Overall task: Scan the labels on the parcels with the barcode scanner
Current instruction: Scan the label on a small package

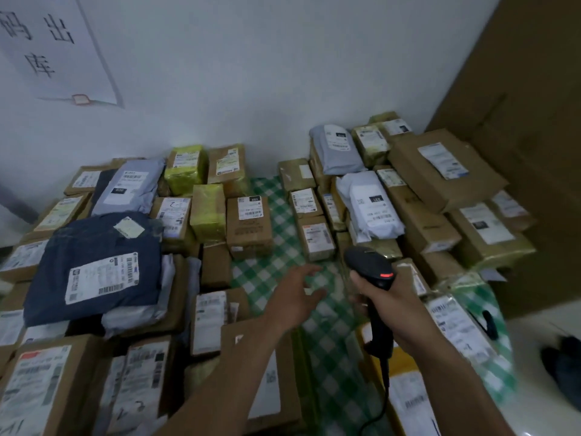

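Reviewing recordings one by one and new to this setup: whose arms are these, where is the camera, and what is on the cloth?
No robot here: a person wears one camera on the head, looking down at their own bare hands. The right hand grips a black corded scanner. The left hand is open, fingers spread, holding nothing, over the green checked cloth. Labelled parcels, boxes and bags, are piled on both sides, with a big blue bag on the left.
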The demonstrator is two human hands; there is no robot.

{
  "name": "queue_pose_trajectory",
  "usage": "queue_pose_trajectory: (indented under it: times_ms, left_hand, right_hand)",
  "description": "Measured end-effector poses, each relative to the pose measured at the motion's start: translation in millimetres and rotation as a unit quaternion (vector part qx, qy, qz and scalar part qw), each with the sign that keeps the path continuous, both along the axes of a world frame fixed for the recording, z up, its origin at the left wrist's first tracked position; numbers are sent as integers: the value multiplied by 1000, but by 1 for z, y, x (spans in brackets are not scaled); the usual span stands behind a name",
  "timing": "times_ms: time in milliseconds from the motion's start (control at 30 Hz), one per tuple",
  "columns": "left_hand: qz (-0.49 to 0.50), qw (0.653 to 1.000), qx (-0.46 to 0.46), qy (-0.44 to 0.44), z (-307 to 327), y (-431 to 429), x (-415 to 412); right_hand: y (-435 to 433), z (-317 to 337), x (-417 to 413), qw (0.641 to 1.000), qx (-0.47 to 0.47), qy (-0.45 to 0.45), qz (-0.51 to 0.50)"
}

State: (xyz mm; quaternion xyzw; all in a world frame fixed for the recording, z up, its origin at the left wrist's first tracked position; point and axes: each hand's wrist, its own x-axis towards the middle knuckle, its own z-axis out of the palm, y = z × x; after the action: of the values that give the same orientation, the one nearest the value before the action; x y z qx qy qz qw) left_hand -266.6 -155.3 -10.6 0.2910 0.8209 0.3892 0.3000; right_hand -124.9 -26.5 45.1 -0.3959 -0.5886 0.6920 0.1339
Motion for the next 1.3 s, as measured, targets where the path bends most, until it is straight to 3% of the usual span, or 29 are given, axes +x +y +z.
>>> queue_pose_trajectory:
  times_ms: [267, 467, 600, 700, 867, 1033, 1300]
  left_hand:
    - [-115, 993, 5, -5, 3, 65, 41]
    - [-173, 978, -110, 50, -22, 94, 40]
    - [-153, 984, -73, 49, -34, 90, 37]
    - [-105, 993, -53, -26, -37, 82, 38]
    - [38, 986, 74, -144, -4, 48, 42]
    - [62, 993, 81, -60, 14, 1, 37]
    - [123, 976, 171, -52, 34, -56, 30]
  right_hand:
    - [5, -22, 56, 990, -35, 38, -132]
    - [14, -27, 76, 985, -47, 32, -161]
    - [17, -28, 80, 985, -56, 39, -158]
    - [17, -30, 79, 984, -53, 41, -165]
    - [14, -34, 70, 986, -33, 50, -156]
    - [2, -15, 50, 990, 64, 58, -112]
    - [-28, -8, 13, 995, 38, 89, -22]
